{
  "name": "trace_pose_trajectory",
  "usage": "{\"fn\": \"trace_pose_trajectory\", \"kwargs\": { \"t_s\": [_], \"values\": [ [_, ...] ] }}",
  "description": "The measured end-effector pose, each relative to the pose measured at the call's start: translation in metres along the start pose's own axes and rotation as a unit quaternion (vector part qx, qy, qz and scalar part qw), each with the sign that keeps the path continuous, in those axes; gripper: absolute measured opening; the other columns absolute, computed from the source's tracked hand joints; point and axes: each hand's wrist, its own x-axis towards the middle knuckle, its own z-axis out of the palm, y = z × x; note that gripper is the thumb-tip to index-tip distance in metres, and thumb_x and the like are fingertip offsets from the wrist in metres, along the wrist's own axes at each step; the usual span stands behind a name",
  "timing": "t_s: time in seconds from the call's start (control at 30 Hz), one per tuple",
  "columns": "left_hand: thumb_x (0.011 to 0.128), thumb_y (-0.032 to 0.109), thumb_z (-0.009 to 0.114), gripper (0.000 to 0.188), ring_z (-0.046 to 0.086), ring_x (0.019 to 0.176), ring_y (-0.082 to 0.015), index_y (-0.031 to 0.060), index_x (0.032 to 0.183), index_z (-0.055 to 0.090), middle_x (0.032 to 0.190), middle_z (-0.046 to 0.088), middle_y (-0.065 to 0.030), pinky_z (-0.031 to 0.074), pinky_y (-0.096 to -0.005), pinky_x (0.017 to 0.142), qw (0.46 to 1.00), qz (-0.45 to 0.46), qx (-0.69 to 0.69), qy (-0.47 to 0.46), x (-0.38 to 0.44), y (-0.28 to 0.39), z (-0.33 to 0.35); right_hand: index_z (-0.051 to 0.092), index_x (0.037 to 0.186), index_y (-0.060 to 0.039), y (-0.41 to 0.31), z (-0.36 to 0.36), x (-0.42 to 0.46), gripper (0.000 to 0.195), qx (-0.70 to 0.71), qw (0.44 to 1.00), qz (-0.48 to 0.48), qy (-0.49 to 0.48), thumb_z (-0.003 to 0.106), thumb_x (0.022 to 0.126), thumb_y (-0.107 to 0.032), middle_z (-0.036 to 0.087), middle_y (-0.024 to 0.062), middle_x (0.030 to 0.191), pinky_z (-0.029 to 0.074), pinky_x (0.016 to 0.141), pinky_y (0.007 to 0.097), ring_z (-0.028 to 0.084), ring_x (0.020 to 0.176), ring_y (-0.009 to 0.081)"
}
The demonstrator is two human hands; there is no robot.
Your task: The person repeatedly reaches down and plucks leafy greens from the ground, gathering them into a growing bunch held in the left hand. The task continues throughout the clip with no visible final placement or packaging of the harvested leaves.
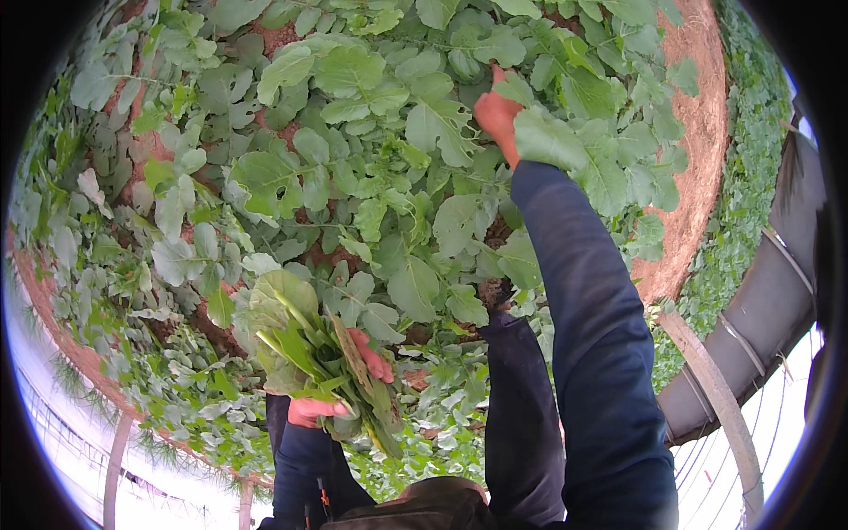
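A loose bunch of picked green leaves [308,351] is gripped in my left hand [315,407], low in front of my body. The thumb shows below the bunch and some fingertips curl over its right side. Some leaves in it look yellowed and spotted. My right hand [498,116] reaches far forward among lobed leafy vegetable plants [358,73], one finger stretched out toward the stems. A broad leaf [550,139] covers part of that wrist. Foliage hides the fingertips, so whether they hold a stem cannot be told. Several leaves near the hand have holes, such as one leaf [440,126] just left of it.
Dense plants surround my legs [523,411], with reddish soil between them. On the right, a bare soil path [695,132] borders another green bed [755,86]. A curved post [722,391] and a grey rolled sheet [762,291] stand at lower right; a post [118,464] rises at lower left.
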Motion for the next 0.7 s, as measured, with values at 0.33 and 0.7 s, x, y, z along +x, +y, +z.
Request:
{"fn": "trace_pose_trajectory", "kwargs": {
  "t_s": [0.33, 0.7],
  "values": [
    [0.058, 0.016, 0.083, 0.09, 0.059, 0.106, -0.0362, 0.0042, 0.134, 0.037, 0.107, 0.061, -0.0174, 0.043, -0.0528, 0.097, 1.0, -0.011, 0.005, -0.013, 0.002, 0.011, 0.0, 0.028, 0.148, -0.0017, -0.01, -0.064, -0.003, 0.068, 0.212, 0.972, 0.086, -0.046, 0.049, 0.083, -0.001, 0.043, 0.0244, 0.144, 0.035, 0.111, 0.0397, 0.044, 0.133, 0.0356],
    [0.06, 0.017, 0.086, 0.089, 0.059, 0.107, -0.0365, 0.0058, 0.134, 0.037, 0.108, 0.061, -0.0171, 0.044, -0.0534, 0.097, 1.0, -0.001, -0.005, -0.022, 0.001, 0.016, -0.006, 0.058, 0.13, -0.0121, -0.001, -0.054, -0.005, 0.05, 0.082, 0.96, -0.06, -0.26, 0.052, 0.082, 0.001, 0.047, 0.0204, 0.14, 0.041, 0.104, 0.0417, 0.052, 0.122, 0.0386]
  ]
}}
